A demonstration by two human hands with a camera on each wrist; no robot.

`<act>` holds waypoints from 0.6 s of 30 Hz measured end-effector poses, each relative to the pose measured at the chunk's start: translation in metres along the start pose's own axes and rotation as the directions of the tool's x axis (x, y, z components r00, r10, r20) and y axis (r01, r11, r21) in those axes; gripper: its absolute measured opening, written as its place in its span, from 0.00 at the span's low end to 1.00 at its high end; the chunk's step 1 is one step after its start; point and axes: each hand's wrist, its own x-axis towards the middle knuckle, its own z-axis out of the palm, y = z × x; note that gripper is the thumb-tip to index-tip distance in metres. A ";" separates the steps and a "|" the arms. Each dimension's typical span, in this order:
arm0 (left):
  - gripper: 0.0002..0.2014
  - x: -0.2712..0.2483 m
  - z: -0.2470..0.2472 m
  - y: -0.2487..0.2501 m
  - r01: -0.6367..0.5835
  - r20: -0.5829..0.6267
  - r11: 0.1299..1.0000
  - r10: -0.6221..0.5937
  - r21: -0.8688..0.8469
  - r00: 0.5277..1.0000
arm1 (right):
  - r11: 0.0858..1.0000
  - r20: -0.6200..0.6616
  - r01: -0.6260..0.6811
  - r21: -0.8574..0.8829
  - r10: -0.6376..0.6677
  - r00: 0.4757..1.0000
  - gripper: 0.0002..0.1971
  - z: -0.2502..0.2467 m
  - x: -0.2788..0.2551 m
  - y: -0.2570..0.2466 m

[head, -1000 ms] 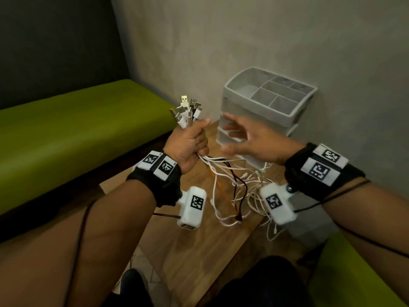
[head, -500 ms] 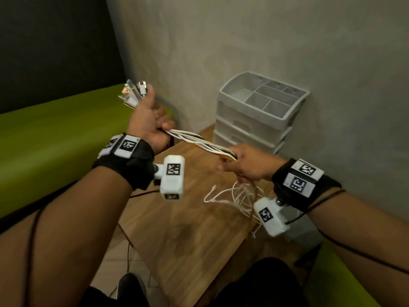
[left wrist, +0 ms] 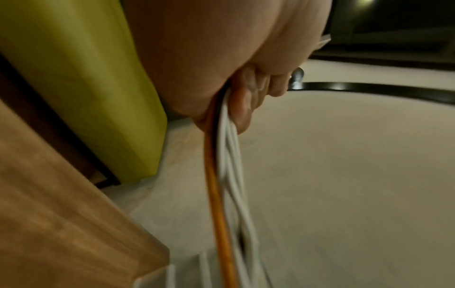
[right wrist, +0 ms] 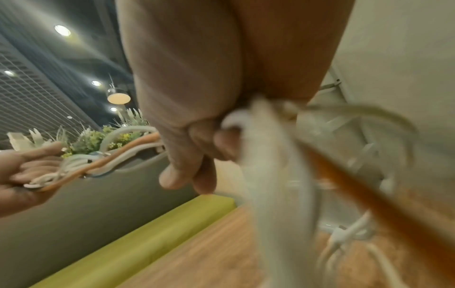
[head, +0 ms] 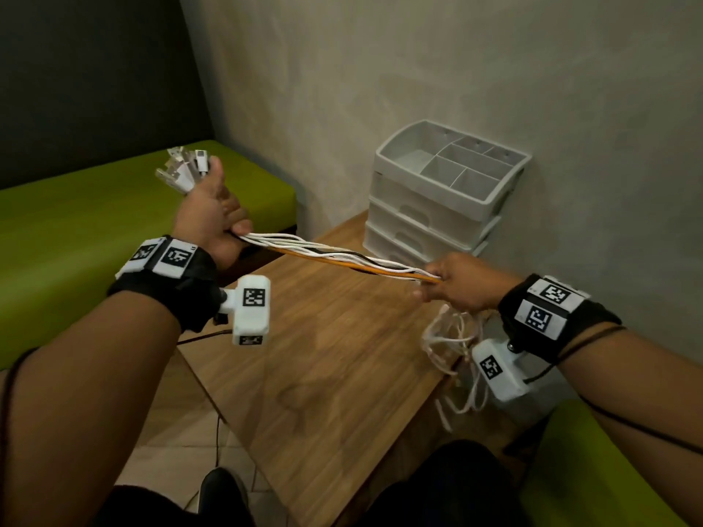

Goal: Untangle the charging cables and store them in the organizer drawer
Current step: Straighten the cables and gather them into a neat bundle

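Observation:
A bundle of charging cables (head: 334,256), mostly white with one orange and one black, stretches taut above the wooden table (head: 323,393). My left hand (head: 213,218) grips one end up at the left, and the plugs (head: 182,171) stick out above the fist. My right hand (head: 456,287) grips the bundle lower at the right, with loose tangled loops (head: 452,355) hanging below it over the table edge. The cables (left wrist: 226,175) leave the left fist in the left wrist view. The grey organizer (head: 445,195) with drawers stands against the wall, its drawers closed.
A green bench (head: 95,230) runs along the left behind the table, and another green seat (head: 593,469) is at the lower right. The concrete wall (head: 418,70) stands right behind the organizer. My knees are at the bottom edge.
My right hand took hold of the cables and slid along them to the right. My left hand rose to the left, so the bundle went from slack to stretched straight.

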 end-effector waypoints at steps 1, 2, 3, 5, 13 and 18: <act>0.25 0.001 -0.004 0.000 -0.011 -0.005 0.999 0.011 0.047 1.000 | 1.000 -0.020 -0.011 -0.026 0.010 1.000 0.12 0.000 0.000 0.003; 0.24 0.000 -0.006 0.000 -0.030 -0.004 0.993 0.031 0.110 1.000 | 0.998 -0.023 -0.011 -0.064 0.009 1.000 0.13 0.000 0.000 0.003; 0.23 -0.001 -0.005 -0.001 -0.058 0.010 0.981 0.058 0.183 0.998 | 0.993 -0.011 -0.005 -0.115 0.004 1.000 0.13 0.001 0.000 0.001; 0.19 -0.006 0.004 -0.005 -0.153 0.066 0.915 0.138 0.372 0.988 | 0.968 0.016 0.034 -0.247 -0.031 0.999 0.13 0.003 0.001 -0.005; 0.08 -0.040 0.072 -0.043 -0.551 0.576 0.209 -0.078 0.808 0.814 | 0.776 0.017 0.239 -0.583 -0.283 0.959 0.10 0.004 0.000 -0.054; 0.07 -0.050 0.077 -0.058 -0.322 0.480 0.600 -0.119 0.732 0.869 | 0.763 -0.069 0.279 -0.582 -0.389 0.919 0.07 0.007 0.005 -0.064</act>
